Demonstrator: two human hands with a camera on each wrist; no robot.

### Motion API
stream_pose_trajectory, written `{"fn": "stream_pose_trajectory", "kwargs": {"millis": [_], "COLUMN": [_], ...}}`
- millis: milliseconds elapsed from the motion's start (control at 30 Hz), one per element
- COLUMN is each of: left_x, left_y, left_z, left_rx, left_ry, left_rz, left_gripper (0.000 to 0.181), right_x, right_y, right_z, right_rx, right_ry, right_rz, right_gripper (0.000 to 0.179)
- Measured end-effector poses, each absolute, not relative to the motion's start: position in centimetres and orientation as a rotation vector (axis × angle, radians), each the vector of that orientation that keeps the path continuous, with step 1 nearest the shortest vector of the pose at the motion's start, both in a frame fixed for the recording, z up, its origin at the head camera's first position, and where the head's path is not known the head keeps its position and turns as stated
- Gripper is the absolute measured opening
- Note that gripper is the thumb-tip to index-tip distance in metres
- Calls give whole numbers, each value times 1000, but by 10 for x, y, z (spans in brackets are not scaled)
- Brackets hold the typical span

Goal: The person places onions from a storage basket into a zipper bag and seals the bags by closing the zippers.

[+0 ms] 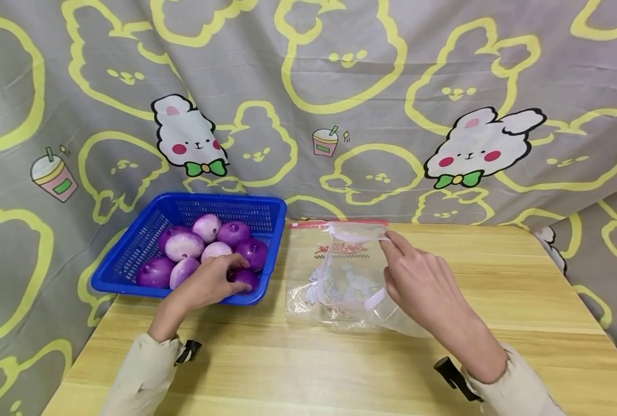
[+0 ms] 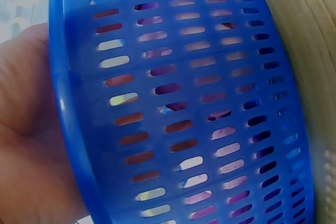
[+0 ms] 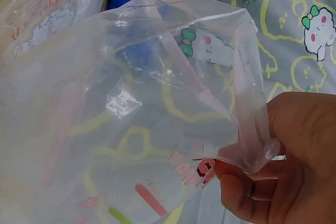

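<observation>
My left hand (image 1: pixel 207 283) reaches over the front wall of a blue plastic basket (image 1: pixel 100 281), its thumb and fingers curled round a purple onion (image 1: pixel 246 279) in the front right corner. Several more purple onions (image 1: pixel 155 271) lie around it. In the left wrist view the basket's slotted wall hides the fingertips. My right hand (image 1: pixel 425 283) pinches the edge of a clear plastic bag (image 3: pixel 121 103), whose mouth stands open. Under it on the table lies clear plastic with a red strip (image 1: pixel 339 223) and red lettering; I cannot tell whether this is a second bag.
The wooden table (image 1: pixel 339 370) extends in front of the basket and to the right of the bag. A grey curtain (image 1: pixel 308 75) with cartoon animals hangs behind the table and along its sides.
</observation>
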State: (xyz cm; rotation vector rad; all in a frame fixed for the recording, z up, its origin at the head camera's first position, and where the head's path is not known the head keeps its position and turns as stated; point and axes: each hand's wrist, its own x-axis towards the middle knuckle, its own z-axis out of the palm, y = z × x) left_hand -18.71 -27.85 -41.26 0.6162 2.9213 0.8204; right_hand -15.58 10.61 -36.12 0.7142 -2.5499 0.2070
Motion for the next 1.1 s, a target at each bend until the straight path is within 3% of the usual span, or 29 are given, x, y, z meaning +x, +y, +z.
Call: {"fn": "stream_pose_trajectory", "kwargs": {"millis": [467, 1100], "left_x": [-172, -154], "left_y": [-280, -259], "left_z": [-401, -385], "left_rx": [531, 734], "left_ry": [3145, 3355], "left_rz": [835, 1055], "left_gripper": [41, 42], "right_x": [-162, -164], "right_y": [108, 115], "right_z": [-365, -366], "right_rx": [707, 629], "right_ry": [-2559, -2586], "right_rz": [222, 351], "right_gripper": [23, 40]}}
